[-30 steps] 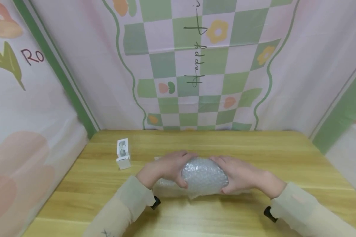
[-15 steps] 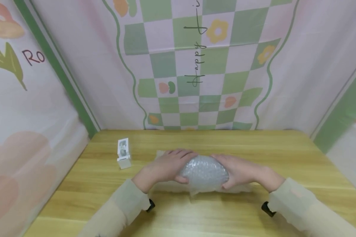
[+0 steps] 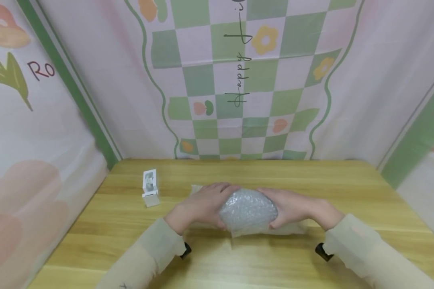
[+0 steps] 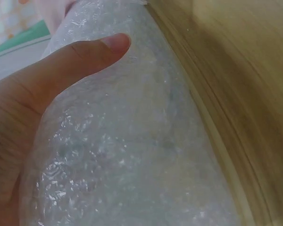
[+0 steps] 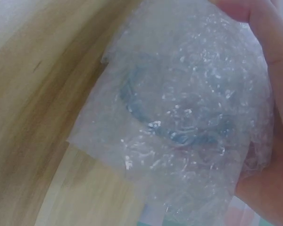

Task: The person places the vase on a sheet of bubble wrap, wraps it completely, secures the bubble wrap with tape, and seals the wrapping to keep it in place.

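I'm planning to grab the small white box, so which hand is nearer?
Left. The left hand is right of the white box; the right hand is farther right, across the bubble-wrapped bundle.

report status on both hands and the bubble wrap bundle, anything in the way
Left hand and right hand gripping bubble-wrapped bundle from either side. Bluish curve showing through. White box off left, apart, not in the way.

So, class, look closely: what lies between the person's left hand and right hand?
The head view shows it: a bubble-wrapped bundle lies there, with the left hand and right hand gripping it from either side.
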The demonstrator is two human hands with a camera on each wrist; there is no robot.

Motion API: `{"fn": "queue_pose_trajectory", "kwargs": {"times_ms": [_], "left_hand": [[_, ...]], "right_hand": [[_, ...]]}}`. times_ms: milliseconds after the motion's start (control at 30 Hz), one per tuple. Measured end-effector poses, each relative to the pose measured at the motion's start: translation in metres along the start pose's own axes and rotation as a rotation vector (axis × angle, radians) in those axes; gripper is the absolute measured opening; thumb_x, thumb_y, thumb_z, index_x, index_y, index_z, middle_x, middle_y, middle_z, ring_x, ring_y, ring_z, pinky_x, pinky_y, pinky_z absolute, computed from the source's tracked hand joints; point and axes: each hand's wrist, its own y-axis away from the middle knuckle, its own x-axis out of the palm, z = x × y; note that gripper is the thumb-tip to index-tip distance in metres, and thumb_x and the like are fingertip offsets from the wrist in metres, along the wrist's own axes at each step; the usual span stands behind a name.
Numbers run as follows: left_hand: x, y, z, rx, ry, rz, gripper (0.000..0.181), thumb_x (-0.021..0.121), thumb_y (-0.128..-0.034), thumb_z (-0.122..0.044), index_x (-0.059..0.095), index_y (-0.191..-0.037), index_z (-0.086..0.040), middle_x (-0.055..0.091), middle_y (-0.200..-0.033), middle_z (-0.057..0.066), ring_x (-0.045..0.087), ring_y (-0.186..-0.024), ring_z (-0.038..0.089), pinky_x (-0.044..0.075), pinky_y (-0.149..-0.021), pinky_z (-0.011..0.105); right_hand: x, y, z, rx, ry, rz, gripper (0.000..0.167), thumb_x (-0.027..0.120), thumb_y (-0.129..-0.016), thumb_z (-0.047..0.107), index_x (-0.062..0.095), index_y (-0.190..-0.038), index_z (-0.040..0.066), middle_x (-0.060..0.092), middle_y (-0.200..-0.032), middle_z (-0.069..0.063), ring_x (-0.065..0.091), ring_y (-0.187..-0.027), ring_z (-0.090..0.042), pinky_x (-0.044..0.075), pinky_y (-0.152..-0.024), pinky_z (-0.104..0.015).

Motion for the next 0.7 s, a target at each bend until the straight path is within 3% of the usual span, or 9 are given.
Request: {"fn": "queue_pose_trajectory", "kwargs": {"times_ms": [300, 467, 700], "left_hand": [[-0.007, -0.004, 0.004, 0.024, 0.089, 0.071, 0.117, 0.096, -0.0676, -0.034, 0.029, -0.16, -0.013, 0.044, -0.156, 0.01, 0.044, -0.14, 0.027, 0.038, -0.116, 0.043], [-0.012, -0.005, 0.006, 0.018, 0.168, 0.122, 0.116, 0.097, -0.0677, -0.032, 0.029, -0.16, -0.014, 0.045, -0.154, 0.01, 0.047, -0.137, 0.026, 0.04, -0.114, 0.041], [-0.011, -0.007, 0.008, -0.002, 0.221, 0.14, 0.117, 0.097, -0.067, -0.03, 0.029, -0.161, -0.014, 0.044, -0.156, 0.008, 0.046, -0.138, 0.024, 0.04, -0.114, 0.042]], "right_hand": [[-0.006, 0.001, 0.002, 0.051, -0.028, 0.073, 0.094, 0.088, -0.071, 0.027, 0.042, -0.15, 0.004, 0.061, -0.129, -0.005, 0.061, -0.112, -0.024, 0.054, -0.094, -0.045], [-0.009, 0.002, 0.003, 0.068, -0.088, 0.122, 0.095, 0.086, -0.072, 0.031, 0.04, -0.151, 0.002, 0.061, -0.128, -0.007, 0.061, -0.11, -0.025, 0.053, -0.092, -0.043], [-0.009, 0.001, -0.001, 0.089, -0.182, 0.173, 0.097, 0.084, -0.072, 0.028, 0.036, -0.152, 0.002, 0.059, -0.129, -0.007, 0.059, -0.112, -0.025, 0.052, -0.092, -0.042]]}}
